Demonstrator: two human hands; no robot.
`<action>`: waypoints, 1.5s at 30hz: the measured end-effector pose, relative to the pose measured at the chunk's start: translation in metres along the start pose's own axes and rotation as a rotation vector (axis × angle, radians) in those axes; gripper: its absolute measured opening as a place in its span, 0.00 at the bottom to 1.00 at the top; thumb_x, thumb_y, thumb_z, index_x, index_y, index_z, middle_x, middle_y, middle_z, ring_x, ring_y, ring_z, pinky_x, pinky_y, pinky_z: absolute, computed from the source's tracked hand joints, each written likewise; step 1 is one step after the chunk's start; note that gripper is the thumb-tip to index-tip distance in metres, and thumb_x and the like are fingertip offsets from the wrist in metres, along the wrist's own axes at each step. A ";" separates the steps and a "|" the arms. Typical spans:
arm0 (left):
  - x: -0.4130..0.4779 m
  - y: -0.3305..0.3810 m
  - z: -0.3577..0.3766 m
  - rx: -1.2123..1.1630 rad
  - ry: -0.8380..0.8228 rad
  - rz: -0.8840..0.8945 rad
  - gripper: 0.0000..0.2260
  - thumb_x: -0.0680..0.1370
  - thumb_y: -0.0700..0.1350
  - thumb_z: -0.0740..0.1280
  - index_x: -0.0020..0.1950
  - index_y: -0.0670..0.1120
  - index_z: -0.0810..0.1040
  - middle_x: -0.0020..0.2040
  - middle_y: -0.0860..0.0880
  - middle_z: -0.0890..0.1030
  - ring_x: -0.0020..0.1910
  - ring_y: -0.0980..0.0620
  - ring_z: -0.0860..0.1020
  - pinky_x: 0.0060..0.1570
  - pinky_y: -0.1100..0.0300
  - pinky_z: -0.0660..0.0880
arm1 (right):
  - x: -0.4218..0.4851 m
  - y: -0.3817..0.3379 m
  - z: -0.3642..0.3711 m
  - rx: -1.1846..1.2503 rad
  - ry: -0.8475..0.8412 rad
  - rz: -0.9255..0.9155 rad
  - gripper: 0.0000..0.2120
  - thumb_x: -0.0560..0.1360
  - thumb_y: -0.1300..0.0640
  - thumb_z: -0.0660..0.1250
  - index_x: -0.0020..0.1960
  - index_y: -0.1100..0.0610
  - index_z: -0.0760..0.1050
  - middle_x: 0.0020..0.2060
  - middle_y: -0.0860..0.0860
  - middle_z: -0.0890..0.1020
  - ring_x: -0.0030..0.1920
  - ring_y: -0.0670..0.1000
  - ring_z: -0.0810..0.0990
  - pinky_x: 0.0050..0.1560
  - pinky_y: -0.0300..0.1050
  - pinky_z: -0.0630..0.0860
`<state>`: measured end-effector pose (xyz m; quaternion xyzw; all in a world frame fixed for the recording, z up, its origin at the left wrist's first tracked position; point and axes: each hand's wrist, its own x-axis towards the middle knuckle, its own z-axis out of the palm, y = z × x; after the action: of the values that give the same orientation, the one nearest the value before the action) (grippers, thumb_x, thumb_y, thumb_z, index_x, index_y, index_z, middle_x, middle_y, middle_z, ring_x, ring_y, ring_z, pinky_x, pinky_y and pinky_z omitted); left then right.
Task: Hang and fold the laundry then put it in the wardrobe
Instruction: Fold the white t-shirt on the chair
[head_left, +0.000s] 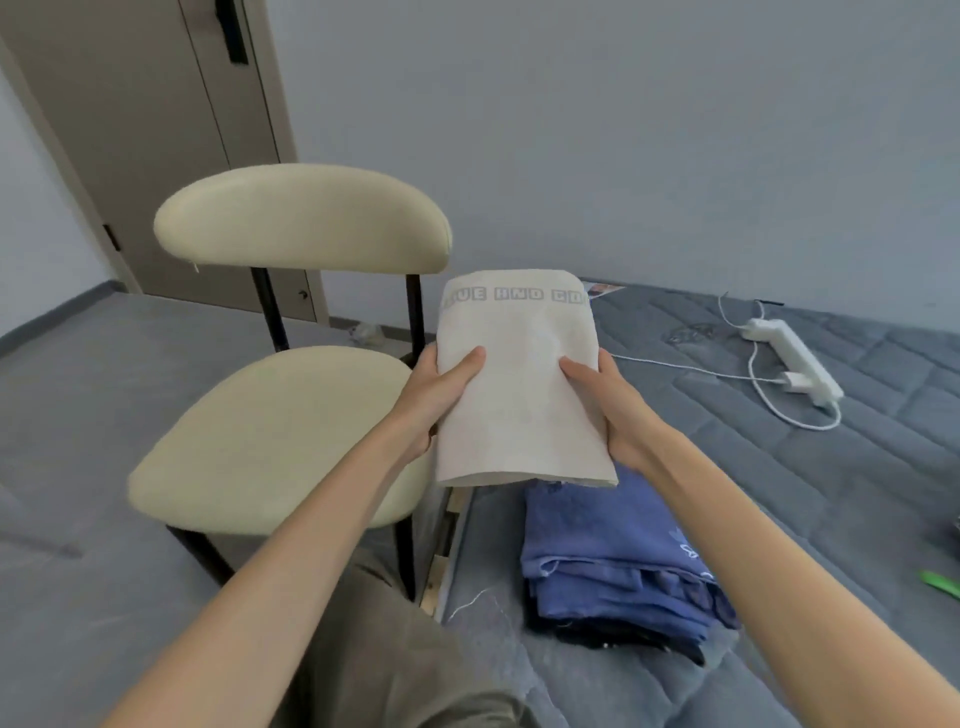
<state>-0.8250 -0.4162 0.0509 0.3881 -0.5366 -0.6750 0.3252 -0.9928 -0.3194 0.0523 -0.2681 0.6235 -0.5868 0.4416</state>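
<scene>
Holding a folded cream garment (519, 410) in the air, the person grips its two long edges. The left hand (434, 402) and right hand (615, 415) each press a thumb on top, with the other fingers wrapped beneath, mostly hidden. It hangs above the mattress (831, 493) edge, beyond a stack of folded blue clothes (613, 561). It looks light, soft and floppy, so it would probably sag if held one-sided and is best supported from both sides.

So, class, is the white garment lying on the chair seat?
No, left hand and right hand hold the white garment beside the chair.
</scene>
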 end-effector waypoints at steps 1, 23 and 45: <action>-0.003 -0.003 0.015 -0.005 -0.032 -0.006 0.21 0.76 0.52 0.69 0.65 0.50 0.67 0.58 0.51 0.79 0.53 0.52 0.79 0.50 0.57 0.77 | -0.009 -0.001 -0.015 -0.004 0.032 -0.010 0.16 0.79 0.54 0.62 0.65 0.51 0.65 0.56 0.50 0.78 0.48 0.49 0.79 0.43 0.45 0.77; -0.023 -0.120 0.103 0.265 -0.148 -0.154 0.22 0.78 0.48 0.66 0.71 0.51 0.64 0.62 0.50 0.75 0.53 0.53 0.75 0.45 0.61 0.73 | -0.055 0.102 -0.118 -0.123 0.270 0.199 0.13 0.79 0.54 0.63 0.61 0.53 0.65 0.52 0.51 0.77 0.46 0.49 0.78 0.39 0.43 0.74; 0.012 -0.130 0.122 0.932 0.059 0.462 0.24 0.79 0.41 0.59 0.75 0.47 0.59 0.75 0.49 0.61 0.73 0.48 0.59 0.70 0.52 0.59 | -0.013 0.103 -0.123 -0.855 0.505 -0.234 0.26 0.78 0.58 0.60 0.74 0.50 0.59 0.72 0.48 0.63 0.69 0.55 0.60 0.64 0.52 0.66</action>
<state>-0.9401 -0.3413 -0.0629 0.3819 -0.8425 -0.2640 0.2732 -1.0742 -0.2298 -0.0540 -0.3425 0.8610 -0.3713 0.0592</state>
